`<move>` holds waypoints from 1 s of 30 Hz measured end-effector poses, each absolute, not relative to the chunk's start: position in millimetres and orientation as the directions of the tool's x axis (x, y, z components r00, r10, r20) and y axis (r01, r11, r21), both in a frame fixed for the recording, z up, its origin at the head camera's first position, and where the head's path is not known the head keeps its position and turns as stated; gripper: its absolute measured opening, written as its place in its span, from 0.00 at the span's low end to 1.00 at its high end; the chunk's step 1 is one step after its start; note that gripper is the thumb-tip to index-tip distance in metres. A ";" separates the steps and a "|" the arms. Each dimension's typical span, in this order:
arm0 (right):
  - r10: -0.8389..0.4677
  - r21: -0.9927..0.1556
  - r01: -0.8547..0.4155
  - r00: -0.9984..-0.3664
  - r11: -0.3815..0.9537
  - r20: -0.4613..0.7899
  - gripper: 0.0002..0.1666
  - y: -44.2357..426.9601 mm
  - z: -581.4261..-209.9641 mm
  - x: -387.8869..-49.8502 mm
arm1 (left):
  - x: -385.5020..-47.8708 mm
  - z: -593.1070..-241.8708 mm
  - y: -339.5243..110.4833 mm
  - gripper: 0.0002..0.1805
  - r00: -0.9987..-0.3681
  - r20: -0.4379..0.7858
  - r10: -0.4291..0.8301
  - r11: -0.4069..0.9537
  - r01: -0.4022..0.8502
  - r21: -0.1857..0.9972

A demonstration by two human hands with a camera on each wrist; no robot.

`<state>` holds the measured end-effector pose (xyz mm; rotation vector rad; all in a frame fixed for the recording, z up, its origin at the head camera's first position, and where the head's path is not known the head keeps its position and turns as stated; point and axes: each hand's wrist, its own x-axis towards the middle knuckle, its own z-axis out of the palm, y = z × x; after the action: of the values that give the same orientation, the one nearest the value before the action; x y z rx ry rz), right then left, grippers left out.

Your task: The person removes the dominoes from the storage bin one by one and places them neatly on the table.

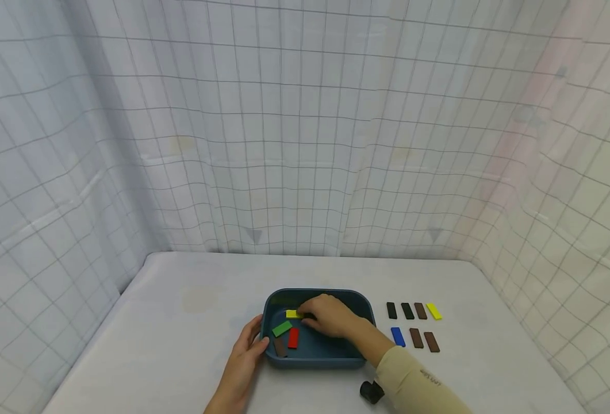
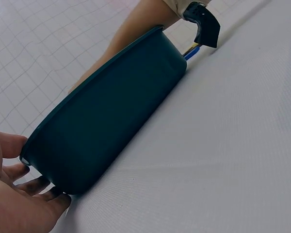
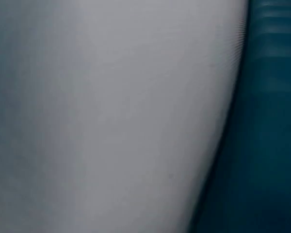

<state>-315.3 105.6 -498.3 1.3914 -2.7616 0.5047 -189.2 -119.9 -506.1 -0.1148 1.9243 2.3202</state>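
Observation:
A dark teal plastic tub (image 1: 315, 363) stands on the white table. My left hand (image 1: 245, 351) grips its left end; in the left wrist view the thumb is at the rim and the fingers lie against the tub's side (image 2: 97, 111). My right hand (image 1: 330, 316) reaches inside and pinches the right end of a yellow block (image 1: 291, 314), its fingertips partly hidden. Near it in the tub lie a green block (image 1: 282, 328), a red block (image 1: 293, 338) and a brown block (image 1: 280, 347). The right wrist view shows only the tub wall (image 3: 271, 121) and white cloth.
Right of the tub, flat blocks lie in two rows: several black, brown and yellow ones (image 1: 434, 311) behind, a blue one (image 1: 398, 337) and two brown ones (image 1: 431, 341) in front. A black device (image 1: 372, 392) sits by the right sleeve. White gridded cloth (image 1: 305, 144) surrounds the table.

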 end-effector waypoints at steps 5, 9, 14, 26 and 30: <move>-0.777 -0.220 -0.798 -0.599 0.561 0.193 0.08 108.1 -498.1 -312.9 | -188.6 -505.9 -117.4 0.32 -0.990 -0.133 0.042 -0.182 -0.139 0.974; -0.782 -0.215 -0.805 -0.590 0.552 0.200 0.08 108.5 -498.1 -312.7 | -187.6 -504.9 -115.7 0.32 -0.991 -0.126 0.042 -0.179 -0.131 0.975; -0.794 -0.204 -0.817 -0.574 0.539 0.201 0.07 108.5 -497.3 -313.4 | -186.9 -504.7 -115.2 0.32 -0.993 -0.114 0.040 -0.177 -0.120 0.977; -0.744 -0.375 -0.748 -0.640 0.547 0.191 0.09 109.5 -503.7 -321.5 | -186.1 -505.8 -117.1 0.32 -0.992 -0.125 0.026 -0.180 -0.128 0.975; -0.712 -0.512 -0.680 -0.681 0.525 0.174 0.08 112.3 -503.2 -323.8 | -185.5 -506.7 -117.4 0.32 -0.992 -0.120 0.033 -0.178 -0.124 0.976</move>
<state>-323.8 112.3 -503.2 1.2754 -2.7927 0.8965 -185.5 -117.4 -506.7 -0.1078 1.9453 2.3327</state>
